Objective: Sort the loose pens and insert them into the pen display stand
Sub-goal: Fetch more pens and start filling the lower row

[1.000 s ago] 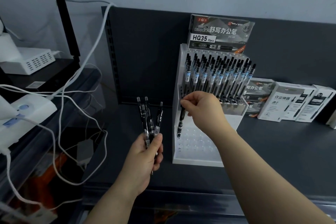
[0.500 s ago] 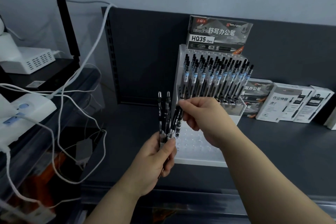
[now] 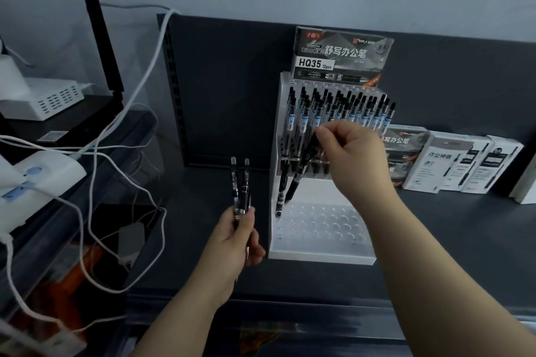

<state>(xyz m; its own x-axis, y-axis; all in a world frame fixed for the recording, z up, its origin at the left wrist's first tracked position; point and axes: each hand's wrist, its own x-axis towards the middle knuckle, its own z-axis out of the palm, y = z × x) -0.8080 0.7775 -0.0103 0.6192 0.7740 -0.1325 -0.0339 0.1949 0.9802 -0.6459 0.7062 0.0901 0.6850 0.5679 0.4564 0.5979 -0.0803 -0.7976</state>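
Just under the pinching right hand (image 3: 352,153), 1 pen (image 3: 301,171) slants tip-down over the stand (image 3: 319,258), front holes; prob. light, stiff, slick, so hold near top; left hand (image 3: 235,243) clasps 2 spare pens (image 3: 240,185) by lower ends.

The place looks like a stationery shop. A dark grey metal retail shelf (image 3: 435,240) with a slotted back upright (image 3: 174,90) carries a white plastic tiered pen display stand (image 3: 319,258). The stand has a printed header card reading "HQ35 12pcs" (image 3: 342,58), and its upper tier is packed with identical black barcoded pens (image 3: 342,113). Just beside the stand are white printed retail pen cartons (image 3: 443,165).
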